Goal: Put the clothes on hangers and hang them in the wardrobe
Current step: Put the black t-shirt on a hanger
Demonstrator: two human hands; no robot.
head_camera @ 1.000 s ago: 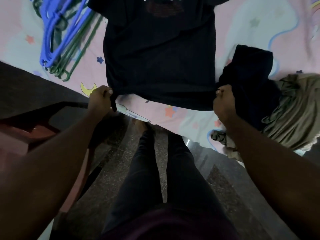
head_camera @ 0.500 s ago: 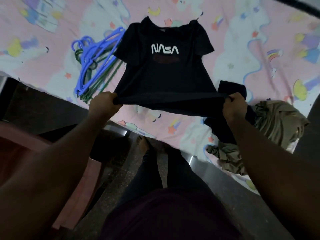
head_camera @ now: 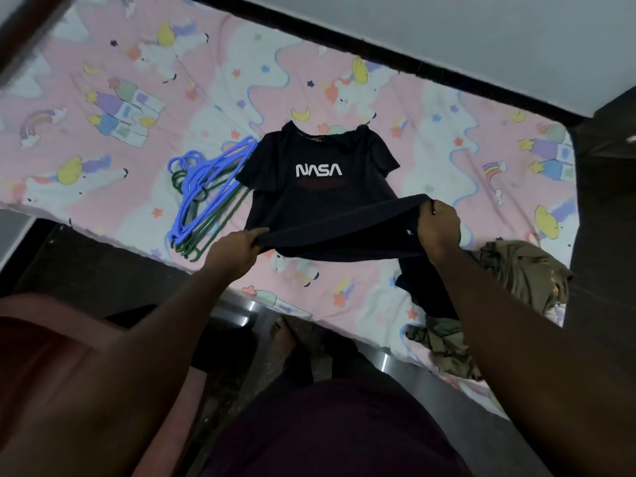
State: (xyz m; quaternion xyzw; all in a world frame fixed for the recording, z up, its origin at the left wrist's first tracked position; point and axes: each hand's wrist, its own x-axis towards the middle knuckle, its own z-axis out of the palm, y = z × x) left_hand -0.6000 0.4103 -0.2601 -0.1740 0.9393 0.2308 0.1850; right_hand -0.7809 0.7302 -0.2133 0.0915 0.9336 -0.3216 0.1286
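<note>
While both hands pinch its hem, left hand (head_camera: 237, 251), right hand (head_camera: 438, 226), T-shirt (head_camera: 320, 187) between.

Bed (head_camera: 103, 187): T-shirt (head_camera: 309, 187), hangers (head_camera: 203, 197), clothes (head_camera: 516, 273)

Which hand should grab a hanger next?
Probably the left hand: the pile of hangers lies just beyond it. The right hand, also gripping the NASA T-shirt hem, sits on the far side.

bare forearms, maroon top (head_camera: 337, 432), dark trousers (head_camera: 296, 370).
</note>
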